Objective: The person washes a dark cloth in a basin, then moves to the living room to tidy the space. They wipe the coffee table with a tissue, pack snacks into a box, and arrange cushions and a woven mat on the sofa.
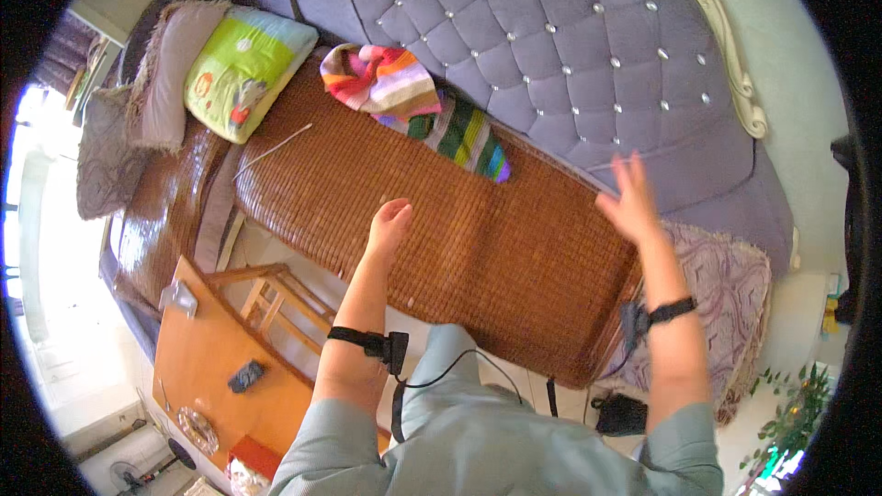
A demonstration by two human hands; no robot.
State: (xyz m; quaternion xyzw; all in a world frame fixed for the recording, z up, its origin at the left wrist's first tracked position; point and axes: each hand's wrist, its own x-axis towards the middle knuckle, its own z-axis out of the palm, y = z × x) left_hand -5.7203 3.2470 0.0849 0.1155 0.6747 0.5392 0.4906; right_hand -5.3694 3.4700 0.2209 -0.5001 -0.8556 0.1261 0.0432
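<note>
My left hand (391, 226), its fingers curled together with nothing visible in them, is above the front part of a brown bamboo-tile seat mat (441, 234) on the sofa. To the right, my right hand (628, 203) is spread and a little blurred, holding nothing. It is nearest the mat's right end and the foot of the grey tufted sofa back (524, 48). Striped multicoloured knitwear (393, 83) lies bunched on the mat against the backrest. From it a green, grey and blue striped knitted part (468, 134) stretches right, ending in a purple tip.
A cartoon-print pillow (248, 76) and a thin white stick (275, 150) lie at the mat's left. Lower left stand an orange wooden table (220, 351), holding a dark object (246, 377), and a wooden chair (275, 303). A fringed patterned cover (723, 289) is at right.
</note>
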